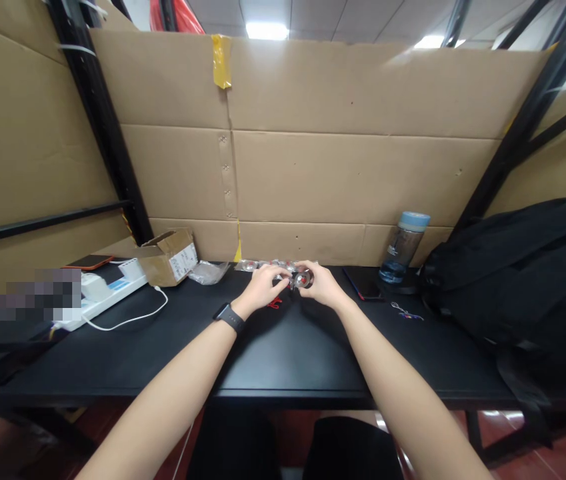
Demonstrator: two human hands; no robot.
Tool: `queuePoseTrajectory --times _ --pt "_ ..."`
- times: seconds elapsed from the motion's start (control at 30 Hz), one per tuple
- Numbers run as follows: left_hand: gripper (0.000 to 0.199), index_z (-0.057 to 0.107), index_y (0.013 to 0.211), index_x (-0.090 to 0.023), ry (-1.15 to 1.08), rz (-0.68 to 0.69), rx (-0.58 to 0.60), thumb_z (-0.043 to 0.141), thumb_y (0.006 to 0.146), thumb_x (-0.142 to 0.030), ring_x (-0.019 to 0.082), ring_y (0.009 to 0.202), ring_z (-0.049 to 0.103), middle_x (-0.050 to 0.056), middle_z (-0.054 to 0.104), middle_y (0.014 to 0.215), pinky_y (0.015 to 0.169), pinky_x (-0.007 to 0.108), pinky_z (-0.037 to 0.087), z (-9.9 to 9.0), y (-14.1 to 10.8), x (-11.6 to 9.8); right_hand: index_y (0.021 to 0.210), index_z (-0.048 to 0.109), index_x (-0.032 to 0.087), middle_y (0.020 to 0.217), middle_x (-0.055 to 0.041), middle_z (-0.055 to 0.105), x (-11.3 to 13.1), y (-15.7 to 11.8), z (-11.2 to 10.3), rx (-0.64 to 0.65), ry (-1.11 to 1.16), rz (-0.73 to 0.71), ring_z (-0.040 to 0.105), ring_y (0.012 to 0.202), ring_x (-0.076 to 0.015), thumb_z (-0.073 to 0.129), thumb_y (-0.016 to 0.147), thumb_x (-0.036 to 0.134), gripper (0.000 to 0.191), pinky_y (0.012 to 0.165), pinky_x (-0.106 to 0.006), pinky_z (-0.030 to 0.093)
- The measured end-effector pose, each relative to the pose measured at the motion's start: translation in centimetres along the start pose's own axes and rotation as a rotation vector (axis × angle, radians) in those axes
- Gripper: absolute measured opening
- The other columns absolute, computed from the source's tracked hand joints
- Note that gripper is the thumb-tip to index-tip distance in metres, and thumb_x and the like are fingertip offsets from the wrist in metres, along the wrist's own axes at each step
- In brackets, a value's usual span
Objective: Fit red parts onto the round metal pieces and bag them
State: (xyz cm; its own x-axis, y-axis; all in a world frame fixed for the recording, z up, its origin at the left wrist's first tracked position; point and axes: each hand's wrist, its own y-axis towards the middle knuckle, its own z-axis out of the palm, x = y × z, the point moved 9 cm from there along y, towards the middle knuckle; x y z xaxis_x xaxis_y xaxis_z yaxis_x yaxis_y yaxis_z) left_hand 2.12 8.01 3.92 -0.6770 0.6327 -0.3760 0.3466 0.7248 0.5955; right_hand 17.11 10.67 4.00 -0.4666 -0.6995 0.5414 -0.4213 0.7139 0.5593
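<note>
Above the table's middle, my right hand (pixel 323 285) is closed around the right side of a small clear round item with red inside (pixel 303 279). My left hand (pixel 263 288), with a dark watch on its wrist, is curled at the item's left side. Its thumb and fingers pinch close together there, but what lies between them is too small to make out. Just behind both hands, a row of clear plastic packs (pixel 249 265) lies along the cardboard wall. A red cord (pixel 275 303) rests on the table below my left fingers.
On the left are an open cardboard box (pixel 167 257), a crumpled plastic bag (pixel 207 272) and a white power strip (pixel 113 293) with a cable. To the right stand a water bottle (pixel 403 248), a phone (pixel 365 287), a small keychain (pixel 407 312) and a black backpack (pixel 527 287).
</note>
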Motion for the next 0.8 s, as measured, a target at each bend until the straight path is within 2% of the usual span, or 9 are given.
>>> queuePoseTrajectory --times 0.1,0.23,0.43,0.57,0.67,0.8 --pt "0.023 0.073 0.11 -0.027 -0.033 0.004 -0.003 0.057 0.095 -0.032 0.024 0.111 0.063 0.003 0.074 0.117 0.102 0.039 0.045 0.2 0.0 -0.6 0.123 0.06 0.025 0.108 -0.0037 0.072 1.1 0.0 0.5 0.003 0.071 -0.001 0.062 0.073 -0.0154 0.067 0.062 0.013 0.063 0.07 -0.027 0.049" --pt "0.022 0.074 0.107 -0.025 -0.115 -0.01 0.003 0.057 0.095 -0.032 0.023 0.108 0.065 0.003 0.075 0.113 0.101 0.036 0.046 0.2 0.1 -0.9 0.128 0.057 0.026 0.114 -0.0053 0.072 2.4 -0.1 0.7 -0.036 0.121 -0.007 0.064 0.075 -0.0164 0.068 0.065 0.016 0.064 0.072 -0.029 0.051" --pt "0.02 0.072 0.091 -0.021 -0.239 -0.058 -0.035 0.056 0.094 -0.033 0.022 0.095 0.069 0.004 0.076 0.099 0.093 0.033 0.049 -0.4 0.3 -0.9 0.128 0.058 0.029 0.116 -0.0038 0.072 4.6 -0.3 0.7 -0.011 0.099 -0.068 0.066 0.108 -0.0239 0.072 0.066 0.016 0.065 0.096 -0.035 0.049" --pt "0.022 0.071 0.091 -0.02 -0.267 -0.079 -0.007 0.054 0.095 -0.033 0.022 0.094 0.069 0.004 0.076 0.1 0.09 0.031 0.05 -0.1 0.3 -0.5 0.127 0.056 0.026 0.115 -0.005 0.07 4.3 -0.2 1.3 0.016 0.255 -0.055 0.068 0.108 -0.0226 0.074 0.065 0.016 0.065 0.097 -0.035 0.052" --pt "0.022 0.072 0.093 -0.021 -0.206 -0.141 0.01 0.054 0.095 -0.035 0.023 0.098 0.069 0.004 0.076 0.101 0.088 0.032 0.049 0.3 0.2 0.2 0.123 0.056 0.023 0.116 -0.0065 0.067 3.5 -0.2 2.2 0.034 0.383 -0.039 0.069 0.105 -0.0213 0.072 0.064 0.014 0.062 0.095 -0.034 0.054" --pt "0.023 0.071 0.092 -0.023 -0.108 -0.21 0.002 0.053 0.096 -0.036 0.023 0.095 0.069 0.002 0.077 0.096 0.087 0.033 0.046 0.0 0.1 0.9 0.122 0.056 0.023 0.116 -0.0067 0.067 2.4 -0.1 2.6 0.027 0.364 -0.004 0.069 0.101 -0.0207 0.073 0.063 0.015 0.062 0.088 -0.032 0.056"
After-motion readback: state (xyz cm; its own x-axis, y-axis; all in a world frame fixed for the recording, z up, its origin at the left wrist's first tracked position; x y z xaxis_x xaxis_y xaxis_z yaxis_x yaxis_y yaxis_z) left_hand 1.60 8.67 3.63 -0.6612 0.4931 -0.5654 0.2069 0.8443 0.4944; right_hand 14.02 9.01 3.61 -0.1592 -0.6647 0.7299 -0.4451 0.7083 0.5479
